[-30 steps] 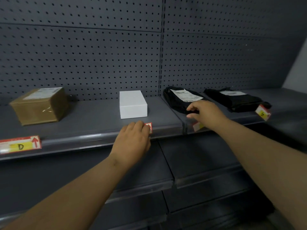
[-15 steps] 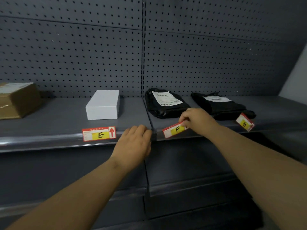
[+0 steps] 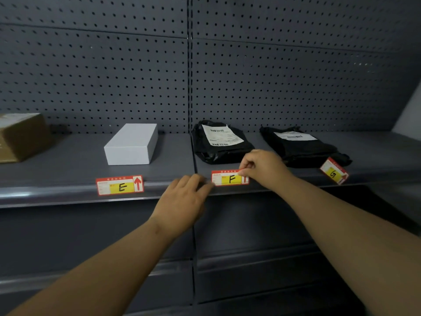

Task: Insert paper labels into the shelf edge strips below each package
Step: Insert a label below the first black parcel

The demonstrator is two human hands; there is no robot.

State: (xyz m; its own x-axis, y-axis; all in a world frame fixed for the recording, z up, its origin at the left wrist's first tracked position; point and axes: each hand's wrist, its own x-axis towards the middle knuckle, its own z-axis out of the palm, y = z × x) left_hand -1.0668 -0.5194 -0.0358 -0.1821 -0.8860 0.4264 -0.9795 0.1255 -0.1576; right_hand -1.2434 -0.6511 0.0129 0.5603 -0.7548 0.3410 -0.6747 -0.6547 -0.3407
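A red and yellow label marked F stands level at the shelf edge strip, below the left black bag package. My right hand pinches its upper right corner. My left hand rests on the strip with its fingertips at the label's left end. The label marked E sits in the strip below the white box. A label marked G leans tilted on the shelf in front of the right black bag package.
A brown cardboard box stands at the far left of the grey shelf. Dark pegboard forms the back wall. More grey shelf fronts lie below the strip. A pale wall shows at the far right.
The view has shifted right along the shelf. My right hand has turned the F label from tilted to level against the strip, and my left hand has moved right to its left end.
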